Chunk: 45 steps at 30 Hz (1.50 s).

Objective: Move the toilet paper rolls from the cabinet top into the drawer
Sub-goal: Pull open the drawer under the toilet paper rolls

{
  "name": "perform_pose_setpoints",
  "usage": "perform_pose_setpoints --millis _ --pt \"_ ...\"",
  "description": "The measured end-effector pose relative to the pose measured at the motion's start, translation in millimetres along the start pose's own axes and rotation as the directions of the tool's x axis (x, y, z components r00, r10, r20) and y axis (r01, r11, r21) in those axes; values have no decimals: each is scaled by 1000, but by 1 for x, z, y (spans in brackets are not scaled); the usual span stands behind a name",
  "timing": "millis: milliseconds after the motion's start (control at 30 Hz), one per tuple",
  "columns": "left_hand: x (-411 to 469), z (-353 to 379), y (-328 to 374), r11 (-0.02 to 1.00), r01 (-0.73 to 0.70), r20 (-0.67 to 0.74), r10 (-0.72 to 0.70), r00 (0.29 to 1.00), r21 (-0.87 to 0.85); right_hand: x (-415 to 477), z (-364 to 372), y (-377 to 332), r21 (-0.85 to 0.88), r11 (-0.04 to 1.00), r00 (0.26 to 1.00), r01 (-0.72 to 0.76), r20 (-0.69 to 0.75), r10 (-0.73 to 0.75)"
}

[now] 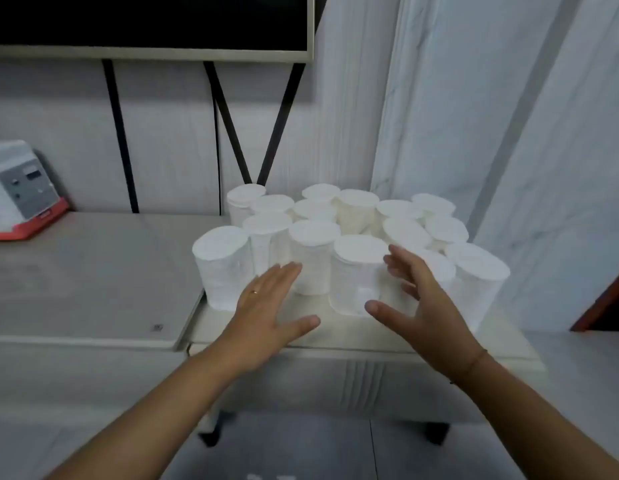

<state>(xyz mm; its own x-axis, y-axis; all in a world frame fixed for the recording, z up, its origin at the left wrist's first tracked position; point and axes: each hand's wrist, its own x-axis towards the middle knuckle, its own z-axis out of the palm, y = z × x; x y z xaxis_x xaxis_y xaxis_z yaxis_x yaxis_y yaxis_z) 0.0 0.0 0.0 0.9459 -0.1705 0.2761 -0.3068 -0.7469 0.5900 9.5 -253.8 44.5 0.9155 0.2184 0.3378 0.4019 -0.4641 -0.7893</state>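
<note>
Fingers (284, 271) of my left hand (266, 306) are spread flat and hold nothing; those of my right hand (422, 299) are splayed and curved, also empty, just right of the front roll (356, 275). That roll stands upright between both palms; I cannot tell whether either hand touches it. Rolls (335, 230), over a dozen, stand packed on the cabinet top (301, 336). No drawer is visible, so I judge the task barely begun, with every visible roll left to move. Cabinet front edge lies directly beneath my wrists. Wall panels (439, 98) close the right and rear. Open room lies leftward over the bare counter (76, 289), and toward me. A white-and-red device (20, 192) sits far left, well apart.
</note>
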Motion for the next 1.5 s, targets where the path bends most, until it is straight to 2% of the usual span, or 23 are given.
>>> perform_pose_setpoints --millis 100,200,300,400,567,900,1133,1333,1500 --pt "-31 27 -6 997 46 98 -52 994 64 -32 21 22 -111 993 998 -26 45 32" --pt "-56 62 -20 987 63 174 -88 981 146 -54 47 57 -360 932 995 -30 79 62" --pt "-65 79 -33 963 16 128 -53 990 269 -65 61 91 -595 802 987 -47 96 130" --pt "-69 87 -38 955 -10 69 -11 998 296 -76 72 113 -675 738 990 19 117 82" --pt "-73 94 -36 924 -22 -6 26 1000 381 -81 79 120 -718 695 997 24 70 38" --pt "-79 103 -34 931 9 -91 27 995 366 -88 93 116 -775 629 995 -55 7 96" --pt "-81 104 -28 930 49 -150 6 989 363 -91 92 110 -772 633 996 -61 -7 88" --pt "-90 100 -16 935 62 -147 -11 989 349 -101 88 97 -767 637 989 -71 30 146" --pt "-140 99 -10 948 -25 -150 76 986 318 -151 80 83 -743 670 999 1 26 28"
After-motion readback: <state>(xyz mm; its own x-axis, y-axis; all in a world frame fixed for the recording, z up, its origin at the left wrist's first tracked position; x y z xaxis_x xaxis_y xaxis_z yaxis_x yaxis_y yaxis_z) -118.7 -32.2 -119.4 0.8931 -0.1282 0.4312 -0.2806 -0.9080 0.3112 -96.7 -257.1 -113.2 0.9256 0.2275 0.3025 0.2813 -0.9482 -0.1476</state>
